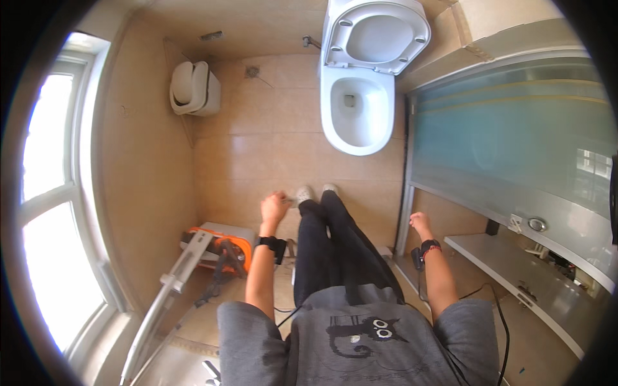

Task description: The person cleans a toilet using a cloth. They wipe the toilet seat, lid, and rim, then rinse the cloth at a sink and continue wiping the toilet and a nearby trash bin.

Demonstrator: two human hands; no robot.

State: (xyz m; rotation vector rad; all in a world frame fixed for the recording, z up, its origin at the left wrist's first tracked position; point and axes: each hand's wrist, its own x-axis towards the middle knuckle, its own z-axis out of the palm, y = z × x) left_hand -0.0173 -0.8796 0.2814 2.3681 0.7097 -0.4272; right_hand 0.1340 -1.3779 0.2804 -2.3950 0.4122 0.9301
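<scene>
My left hand [275,206] is in front of my legs, its fingers closed. A small pale thing seems to stick out at its fingertips, too small to make out. My right hand [420,222] hangs to the right of my legs with its fingers curled in, and nothing shows in it. Each wrist wears a dark strapped device. Ahead of me stands a white toilet [356,136], its bowl uncovered, with the seat and lid [340,32] raised. Neither hand touches it.
A white bin [210,94] stands by the left wall. Behind it on my near left are an orange-and-grey box [239,246] and a long pale pole [154,315]. A window [48,141] is at the left. Right of me is a frosted glass panel [502,135] in a metal frame.
</scene>
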